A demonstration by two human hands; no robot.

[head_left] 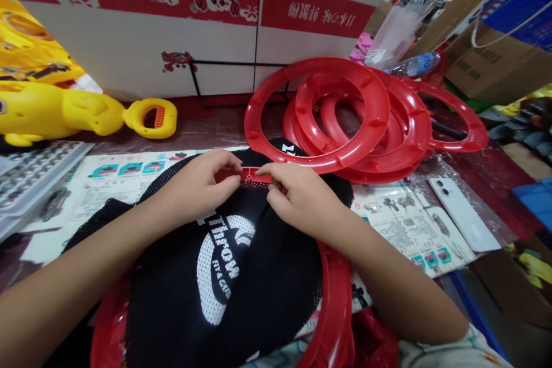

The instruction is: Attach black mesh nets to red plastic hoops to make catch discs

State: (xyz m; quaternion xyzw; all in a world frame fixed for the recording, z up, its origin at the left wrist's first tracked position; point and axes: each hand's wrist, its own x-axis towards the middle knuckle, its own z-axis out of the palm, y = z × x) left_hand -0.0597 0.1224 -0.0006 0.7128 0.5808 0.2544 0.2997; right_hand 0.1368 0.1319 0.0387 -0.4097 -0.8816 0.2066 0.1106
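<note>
Gripping point: both hands meet at the far edge of the black mesh net [241, 276], where it crosses a short exposed stretch of the red ring [334, 299]; that stretch shows between the two sets of fingertips.
Left hand [202, 184]: fingers drawn narrow into a pinch; thumb and forefinger closed on the net's edge and the ring's rim; forearm lying across the near left of the net.
Right hand [302, 198]: likewise narrowed to a pinch; fingertips on the same rim stretch, just beside those of the left; knuckles raised; forearm running back over the ring's right arc.
Black mesh net: spread over the red ring directly before the person; white lettering and a white curved patch printed on it; its left edge spills off onto the table.
Red ring: flat on the table under the net; only its right arc, a lower-left piece and the pinched far stretch are visible.
Stack of red rings [379, 121]: several overlapping hoops just beyond the hands; the nearest one touches the net's far edge.
Printed sheets [116, 175]: illustrated paper under the net, showing on both sides of it.
White phone [463, 213]: face down on the sheets, to the right, well apart from the hands.
Yellow toy [64, 112]: far left, against the cartons [150, 40]; these are white with red printing.
Grey tray [30, 175]: left edge; rows of small round pieces, too small to identify.
Plastic bottle [416, 63]: lying behind the stack, upper right.
</note>
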